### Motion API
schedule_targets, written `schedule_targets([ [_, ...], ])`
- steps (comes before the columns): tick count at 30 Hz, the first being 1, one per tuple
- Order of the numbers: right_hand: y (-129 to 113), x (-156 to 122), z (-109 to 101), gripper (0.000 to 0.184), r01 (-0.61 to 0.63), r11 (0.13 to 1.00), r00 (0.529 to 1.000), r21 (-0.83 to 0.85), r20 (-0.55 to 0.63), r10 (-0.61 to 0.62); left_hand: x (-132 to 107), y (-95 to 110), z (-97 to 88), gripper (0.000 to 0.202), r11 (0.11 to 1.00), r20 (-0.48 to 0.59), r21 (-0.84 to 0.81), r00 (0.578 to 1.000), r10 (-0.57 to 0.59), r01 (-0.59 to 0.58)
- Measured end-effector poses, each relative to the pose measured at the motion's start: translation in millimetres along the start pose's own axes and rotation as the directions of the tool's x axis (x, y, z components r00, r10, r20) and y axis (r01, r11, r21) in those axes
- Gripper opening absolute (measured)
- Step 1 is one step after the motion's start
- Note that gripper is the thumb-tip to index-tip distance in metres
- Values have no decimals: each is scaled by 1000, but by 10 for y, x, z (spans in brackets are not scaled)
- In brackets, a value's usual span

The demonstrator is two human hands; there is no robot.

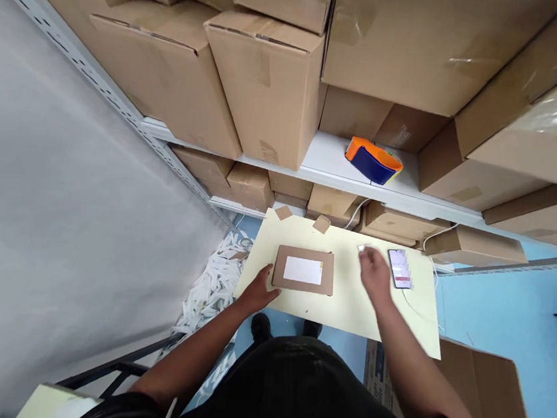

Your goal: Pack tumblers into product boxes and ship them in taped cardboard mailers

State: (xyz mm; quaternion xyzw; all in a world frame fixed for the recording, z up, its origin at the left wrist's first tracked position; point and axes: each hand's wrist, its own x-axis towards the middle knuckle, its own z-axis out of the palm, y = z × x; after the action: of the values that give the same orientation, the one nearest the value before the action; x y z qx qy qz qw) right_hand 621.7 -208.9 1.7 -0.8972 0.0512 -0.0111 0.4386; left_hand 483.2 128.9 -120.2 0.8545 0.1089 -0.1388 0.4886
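A flat brown cardboard box (279,269) with a white label (303,270) on top lies on the pale yellow table (347,311). My left hand (257,292) is at the box's left edge, thumb and fingers spread around its lower left corner. To the right of the box, my right hand (374,272) is curled and slightly blurred above the table. A small whitish thing (362,248) shows at its fingertips, too small to name. A phone (399,268) with a lit screen lies just right of that hand.
Two small cardboard pieces (322,224) lie at the table's back edge. Shelves behind hold several large cartons (266,93) and an orange and blue ring-shaped object (373,161). White paper scraps (215,275) cover the floor at left. An open carton (483,393) stands at lower right.
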Motion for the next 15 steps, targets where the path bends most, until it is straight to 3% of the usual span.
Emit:
schedule_targets([
  [1, 282, -303, 154, 48, -136, 990, 982, 38, 135, 129, -1, -26, 36, 89, 997, 37, -73, 999, -32, 35],
  [3, 730, -809, 456, 58, -362, 930, 880, 65, 352, 318, 10, -68, 115, 84, 977, 80, -194, 994, -69, 84],
  [5, 970, -1121, 696, 68, -441, 883, 824, 160, 461, 328, 37, -91, 181, 78, 956, 75, -267, 992, -106, 122],
  [9, 969, -1256, 897, 64, -377, 885, 849, 274, 484, 212, 56, -45, 187, 66, 956, 48, -244, 987, -154, 161],
  [15, 799, -1260, 745, 40, -326, 933, 891, 152, 378, 250, -130, 303, -102, 47, 999, 60, -15, 997, -40, 41],
])
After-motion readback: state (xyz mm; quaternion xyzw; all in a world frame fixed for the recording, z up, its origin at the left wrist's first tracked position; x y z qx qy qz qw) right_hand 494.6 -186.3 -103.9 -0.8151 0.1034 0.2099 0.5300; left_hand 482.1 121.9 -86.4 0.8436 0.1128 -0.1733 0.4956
